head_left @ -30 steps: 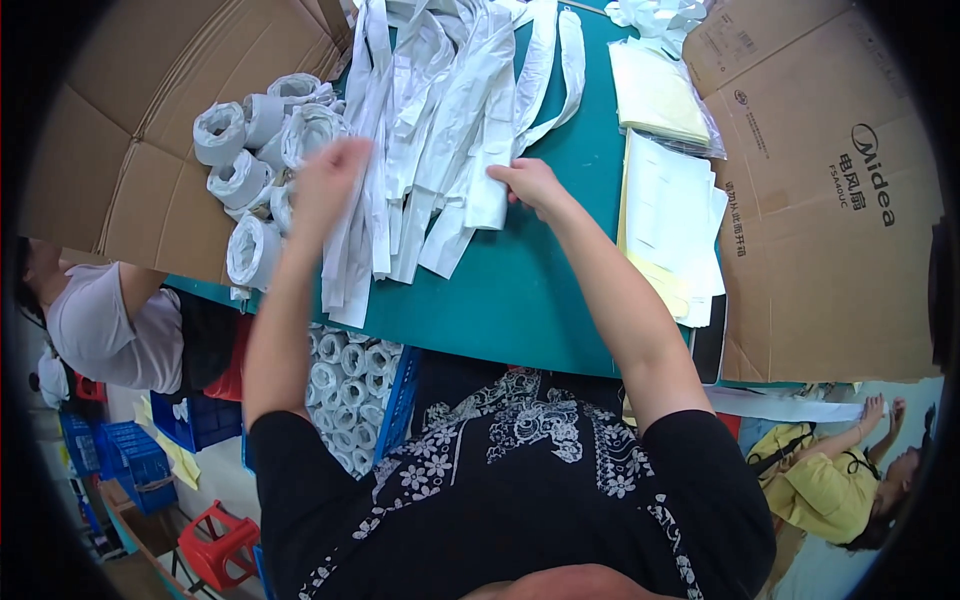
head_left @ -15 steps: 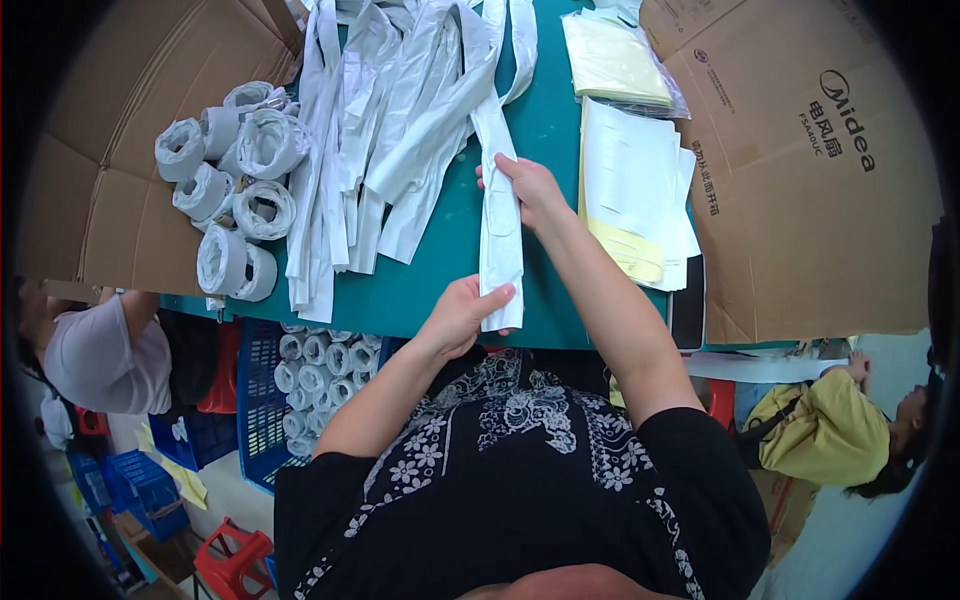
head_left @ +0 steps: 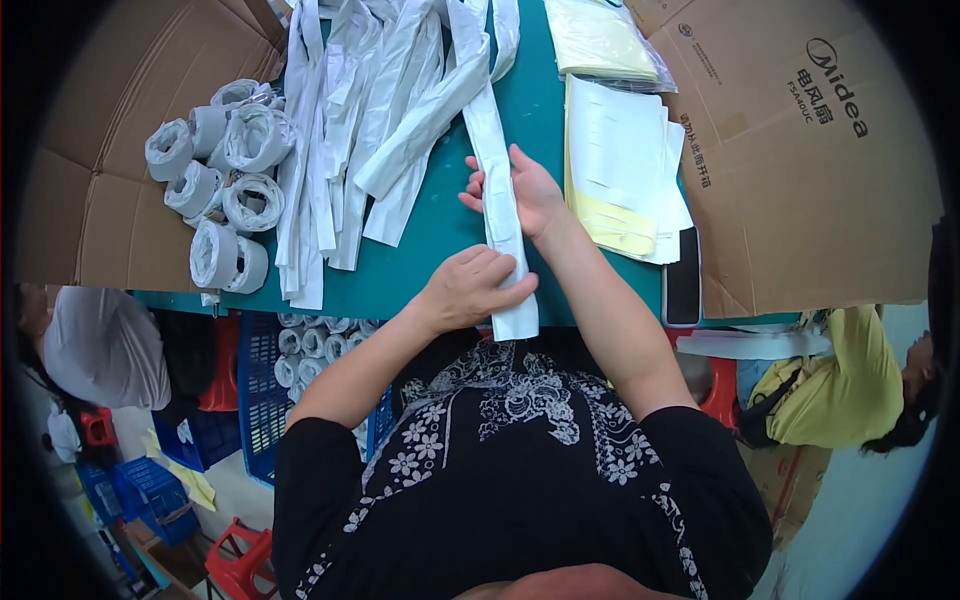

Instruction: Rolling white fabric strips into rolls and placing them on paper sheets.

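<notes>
A long flat strip in white plastic wrapping point(head_left: 503, 205) runs from the heap at the back of the table toward my body. My left hand point(head_left: 470, 290) is closed on it near its near end, fingers curled and thumb across the top. Farther up the strip is my right hand point(head_left: 538, 200), palm upward, thumb raised and fingers spread behind the strip, which lies across them without being gripped. More white wrapped strips point(head_left: 395, 130) lie in a loose heap to the left of my hands.
Several coiled white rolls point(head_left: 240, 195) are piled at the table's left, beside a cardboard box point(head_left: 120, 200). White and yellow papers point(head_left: 620, 150) lie at right with a black flat object point(head_left: 683, 280) by another carton point(head_left: 790, 220). A blue crate point(head_left: 258, 400) of rolls stands below. People sit at both sides.
My right hand has loosened, its thumb lifted off the strip. My left hand has turned over, knuckles up, on the strip. The strip's near end has come closer to my body.
</notes>
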### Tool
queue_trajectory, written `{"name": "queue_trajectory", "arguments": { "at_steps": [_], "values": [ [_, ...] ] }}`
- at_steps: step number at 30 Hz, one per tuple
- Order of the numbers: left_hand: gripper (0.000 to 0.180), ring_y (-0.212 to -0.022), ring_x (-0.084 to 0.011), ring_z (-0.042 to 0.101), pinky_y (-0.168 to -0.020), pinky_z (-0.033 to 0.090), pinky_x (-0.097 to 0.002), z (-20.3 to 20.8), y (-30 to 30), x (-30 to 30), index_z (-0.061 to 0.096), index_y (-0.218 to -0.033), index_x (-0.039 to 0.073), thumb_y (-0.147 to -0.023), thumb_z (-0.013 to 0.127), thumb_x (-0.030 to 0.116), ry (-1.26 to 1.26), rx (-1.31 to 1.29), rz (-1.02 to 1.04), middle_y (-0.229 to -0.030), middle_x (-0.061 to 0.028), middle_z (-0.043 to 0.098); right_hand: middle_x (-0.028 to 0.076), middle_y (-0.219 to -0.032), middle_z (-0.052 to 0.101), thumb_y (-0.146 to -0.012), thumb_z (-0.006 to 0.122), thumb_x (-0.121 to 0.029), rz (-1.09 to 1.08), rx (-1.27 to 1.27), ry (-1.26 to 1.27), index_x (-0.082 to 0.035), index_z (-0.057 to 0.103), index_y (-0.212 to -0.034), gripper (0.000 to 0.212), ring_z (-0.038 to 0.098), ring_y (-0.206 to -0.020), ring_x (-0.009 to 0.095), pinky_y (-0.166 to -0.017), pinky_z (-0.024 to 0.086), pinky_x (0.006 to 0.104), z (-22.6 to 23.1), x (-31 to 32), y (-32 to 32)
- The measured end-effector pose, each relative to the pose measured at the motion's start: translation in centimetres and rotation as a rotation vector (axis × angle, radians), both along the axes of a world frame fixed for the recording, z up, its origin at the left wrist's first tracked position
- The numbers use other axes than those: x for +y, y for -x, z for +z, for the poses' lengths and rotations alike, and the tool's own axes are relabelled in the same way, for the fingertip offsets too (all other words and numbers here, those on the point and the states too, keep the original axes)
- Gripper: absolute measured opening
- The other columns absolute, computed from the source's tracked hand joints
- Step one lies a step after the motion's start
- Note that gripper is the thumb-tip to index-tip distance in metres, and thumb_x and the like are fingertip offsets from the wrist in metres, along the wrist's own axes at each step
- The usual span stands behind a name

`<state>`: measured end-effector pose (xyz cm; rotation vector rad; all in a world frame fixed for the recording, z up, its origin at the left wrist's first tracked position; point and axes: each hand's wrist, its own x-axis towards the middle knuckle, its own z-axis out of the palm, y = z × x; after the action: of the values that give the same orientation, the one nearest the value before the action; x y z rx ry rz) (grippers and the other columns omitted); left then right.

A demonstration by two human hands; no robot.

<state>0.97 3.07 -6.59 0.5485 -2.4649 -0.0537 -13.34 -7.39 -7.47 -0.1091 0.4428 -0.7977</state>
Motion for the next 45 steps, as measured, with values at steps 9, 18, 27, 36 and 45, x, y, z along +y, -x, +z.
{"name": "queue_trajectory", "arguments": {
  "at_steps": [9,18,27,36,45],
  "values": [
    [0.031,-0.073,-0.0250,0.054,-0.060,0.046,-0.0359,-2.2,-0.5,2.4,0.055,-0.099,0.013,-0.072,0.069,0.009,-0.146,0.287,0.155,-0.089,-0.0085,0.047,0.007,-0.078,0.062,-0.089,0.056,-0.019,-0.098,0.189,0.061,-0.002,0.057,-0.092,0.016,0.059,-0.065,0.018,-0.065,0.052,0.0299,-0.6,0.1,0.7],
    [0.034,-0.082,-0.0185,0.055,-0.069,0.049,-0.0310,0.8,-1.3,0.3,0.066,-0.100,0.017,-0.066,0.061,0.010,0.213,0.067,0.054,-0.095,-0.0032,0.054,0.005,-0.083,0.063,-0.081,0.064,-0.008,-0.014,0.492,0.354,-0.003,0.058,-0.087,0.010,0.061,-0.069,0.014,-0.063,0.050,0.0253,-0.7,0.0,1.6],
    [0.031,-0.082,-0.0231,0.060,-0.068,0.052,-0.0315,1.1,-2.7,1.5,0.065,-0.097,0.007,-0.066,0.061,0.007,0.087,0.122,0.071,-0.092,-0.0063,0.060,0.010,-0.101,0.062,-0.085,0.058,-0.009,0.156,0.646,0.409,0.001,0.055,-0.108,0.026,0.063,-0.087,0.019,-0.079,0.051,0.0300,-2.0,-1.0,1.4],
    [0.020,-0.082,-0.0243,0.062,-0.067,0.053,-0.0321,5.2,-1.7,5.7,0.067,-0.088,0.007,-0.069,0.062,0.002,0.186,0.357,-0.002,-0.091,-0.0085,0.063,0.015,-0.102,0.061,-0.091,0.053,-0.023,-0.147,-0.080,0.102,0.002,0.051,-0.110,0.032,0.061,-0.090,0.026,-0.074,0.054,0.0351,-3.8,-19.6,0.2],
    [0.023,-0.082,-0.0228,0.061,-0.070,0.054,-0.0314,3.1,-1.4,2.9,0.068,-0.090,0.008,-0.068,0.063,0.003,0.096,0.434,0.096,-0.095,-0.0073,0.062,0.011,-0.095,0.063,-0.082,0.063,-0.013,-0.136,1.031,0.739,0.000,0.055,-0.110,0.032,0.062,-0.090,0.026,-0.073,0.053,0.0414,11.0,-29.2,3.3]
  ]
}}
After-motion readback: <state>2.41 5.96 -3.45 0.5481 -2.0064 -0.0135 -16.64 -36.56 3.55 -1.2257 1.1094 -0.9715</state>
